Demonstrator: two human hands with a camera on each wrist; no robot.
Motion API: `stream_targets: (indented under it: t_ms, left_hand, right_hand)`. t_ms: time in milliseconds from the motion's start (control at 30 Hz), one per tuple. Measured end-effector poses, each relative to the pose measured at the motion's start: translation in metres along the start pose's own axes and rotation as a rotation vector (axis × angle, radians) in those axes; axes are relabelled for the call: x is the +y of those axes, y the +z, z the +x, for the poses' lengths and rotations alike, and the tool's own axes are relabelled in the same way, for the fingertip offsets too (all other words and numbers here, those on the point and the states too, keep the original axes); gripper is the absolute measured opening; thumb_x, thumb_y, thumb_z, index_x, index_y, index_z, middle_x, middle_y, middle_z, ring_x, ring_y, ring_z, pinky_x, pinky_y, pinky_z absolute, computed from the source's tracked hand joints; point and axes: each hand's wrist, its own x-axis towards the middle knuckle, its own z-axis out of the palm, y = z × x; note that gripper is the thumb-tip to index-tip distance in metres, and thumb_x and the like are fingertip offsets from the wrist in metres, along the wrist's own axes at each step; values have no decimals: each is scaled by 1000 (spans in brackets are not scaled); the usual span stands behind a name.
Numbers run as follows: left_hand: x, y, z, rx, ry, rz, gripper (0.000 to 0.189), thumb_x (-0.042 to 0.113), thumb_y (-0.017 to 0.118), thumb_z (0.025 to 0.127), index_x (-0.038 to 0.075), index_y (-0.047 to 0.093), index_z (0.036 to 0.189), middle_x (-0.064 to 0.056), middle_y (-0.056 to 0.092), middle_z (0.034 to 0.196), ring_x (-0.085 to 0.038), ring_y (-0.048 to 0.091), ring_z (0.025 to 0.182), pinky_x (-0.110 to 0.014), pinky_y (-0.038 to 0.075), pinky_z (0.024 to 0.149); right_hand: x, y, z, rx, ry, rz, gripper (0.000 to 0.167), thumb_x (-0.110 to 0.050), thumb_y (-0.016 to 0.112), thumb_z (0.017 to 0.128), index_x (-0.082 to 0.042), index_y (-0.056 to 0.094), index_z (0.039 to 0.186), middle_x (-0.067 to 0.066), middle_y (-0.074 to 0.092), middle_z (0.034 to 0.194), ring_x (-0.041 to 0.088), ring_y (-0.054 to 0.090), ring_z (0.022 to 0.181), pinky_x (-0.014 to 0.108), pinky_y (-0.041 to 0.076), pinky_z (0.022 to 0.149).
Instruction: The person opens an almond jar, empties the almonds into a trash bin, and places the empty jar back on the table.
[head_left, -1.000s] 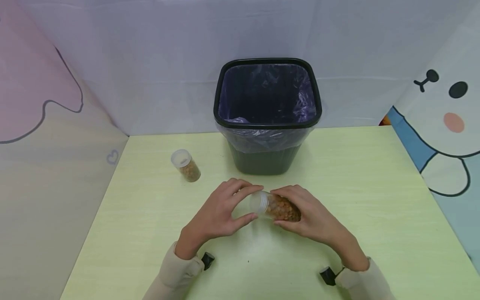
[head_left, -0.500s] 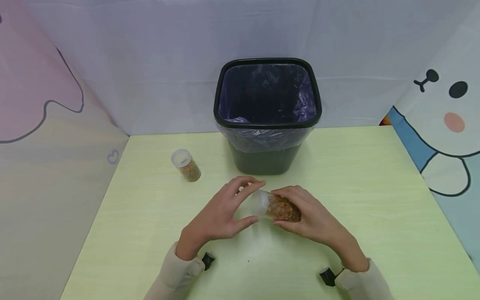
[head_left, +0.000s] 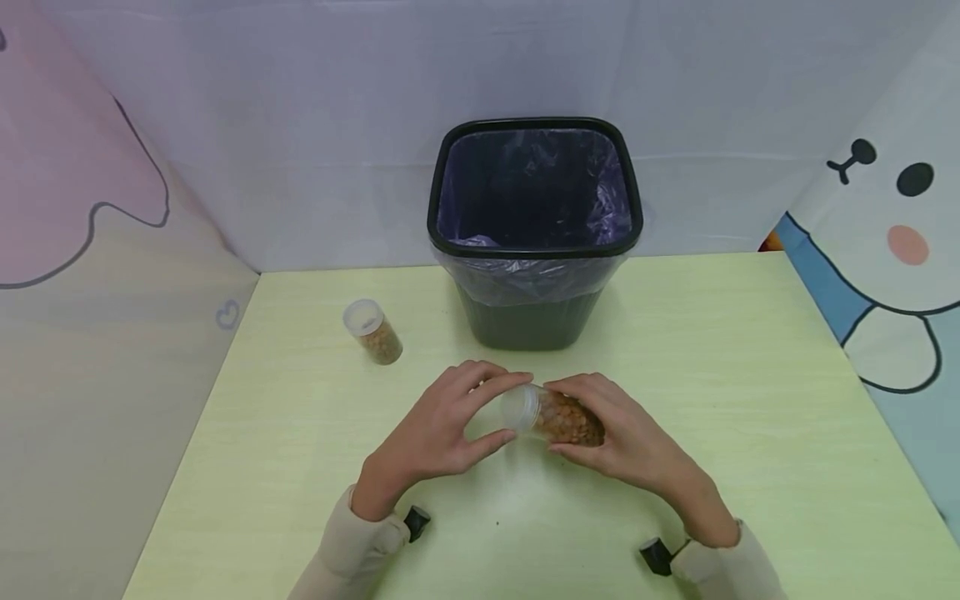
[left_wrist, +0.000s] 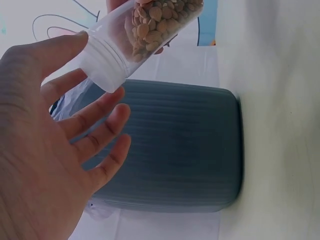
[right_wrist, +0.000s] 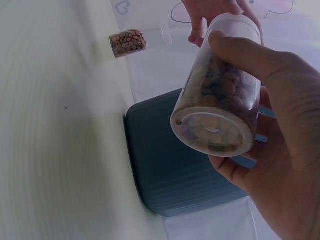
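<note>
A clear plastic jar (head_left: pixel 568 418) of brown nuts or kernels lies tilted in the air, with its frosted white lid (left_wrist: pixel 102 62) toward the left. My right hand (head_left: pixel 622 433) grips the jar's body near the base, thumb on one side and fingers on the other. The round bottom of the jar faces the right wrist camera. At the lid end, the thumb and fingers of my left hand (head_left: pixel 442 425) sit on opposite sides of the lid, fingertips right at its edge. Its other fingers spread loosely below the lid in the left wrist view.
A second similar jar (head_left: pixel 381 340), partly filled, stands at the back left of the pale yellow-green table (head_left: pixel 247 467). Behind my hands stands a dark bin (head_left: pixel 528 321) with a purplish liner. White printed curtains (head_left: pixel 300 125) border the table.
My left index finger rose slightly off the lid half a second ago and has now come back down toward it. The right hand and the jar have barely shifted.
</note>
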Motion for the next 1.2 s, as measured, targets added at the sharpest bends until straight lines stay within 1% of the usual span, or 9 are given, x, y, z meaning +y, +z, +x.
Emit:
stream_targets:
  t_ms: [267, 433, 533, 633, 733, 833, 933, 1033, 1200]
  left_hand:
    - [2, 2, 0, 54, -26, 32, 55, 51, 76, 93, 22, 64, 138, 9, 66, 101, -9, 63, 91, -34, 52, 87]
    - [3, 2, 1, 53, -58, 49, 58, 55, 79, 88, 18, 67, 132, 12, 64, 91, -8, 60, 82, -32, 51, 87]
    - [4, 1, 1, 34, -82, 74, 63, 59, 77, 87, 19, 66, 134, 13, 63, 90, -7, 59, 80, -32, 50, 88]
    - [4, 0, 0, -2, -111, 82, 71, 64, 71, 90, 21, 59, 144, 12, 64, 97, -7, 61, 87, -33, 51, 89]
    - [4, 0, 0, -34, -122, 36, 76, 64, 67, 94, 23, 48, 155, 8, 64, 121, -10, 62, 103, -35, 52, 94]
    - [3, 0, 0, -41, -70, -39, 73, 53, 70, 97, 23, 43, 158, 1, 57, 142, -16, 60, 123, -38, 51, 104]
    - [3, 0, 2, -36, -2, -82, 67, 35, 76, 96, 22, 47, 155, -2, 54, 147, -20, 57, 133, -40, 50, 111]
    - [4, 0, 2, -27, 22, -66, 64, 27, 79, 93, 22, 52, 151, -2, 56, 144, -20, 61, 125, -40, 53, 104]
    - [5, 0, 2, -31, -19, -18, 62, 35, 80, 93, 24, 55, 148, 1, 59, 139, -15, 64, 107, -35, 55, 89]
  right_hand:
    - [-1, 1, -2, 11, -19, 4, 81, -20, 98, 71, -17, 60, 142, -2, 67, 130, 16, 61, 116, 38, 55, 93]
    - [-1, 2, -2, 19, -28, 9, 81, -19, 98, 70, -17, 60, 141, -2, 67, 128, 15, 61, 114, 35, 54, 92]
    - [-1, 2, -2, 20, -27, 5, 82, -19, 98, 70, -18, 60, 142, -2, 67, 129, 15, 61, 114, 35, 54, 92]
    - [-1, 1, -2, 21, -20, 0, 81, -20, 98, 71, -18, 59, 143, -2, 67, 130, 15, 61, 115, 37, 54, 93]
    - [1, 0, -3, 19, -13, -2, 80, -22, 97, 73, -19, 59, 144, -1, 67, 131, 15, 61, 116, 37, 55, 93]
    - [2, 0, -3, 18, -13, 3, 80, -22, 97, 73, -18, 59, 143, -1, 67, 130, 15, 61, 115, 36, 55, 92]
    - [2, 0, -3, 23, -19, 9, 79, -21, 97, 73, -18, 59, 143, -1, 67, 129, 15, 61, 115, 35, 54, 92]
    - [3, 0, -3, 27, -22, 11, 79, -21, 97, 73, -18, 59, 143, -2, 67, 129, 15, 61, 114, 34, 54, 92]
    - [3, -1, -3, 25, -24, 4, 80, -22, 97, 73, -19, 59, 143, -2, 67, 129, 15, 61, 114, 35, 55, 91]
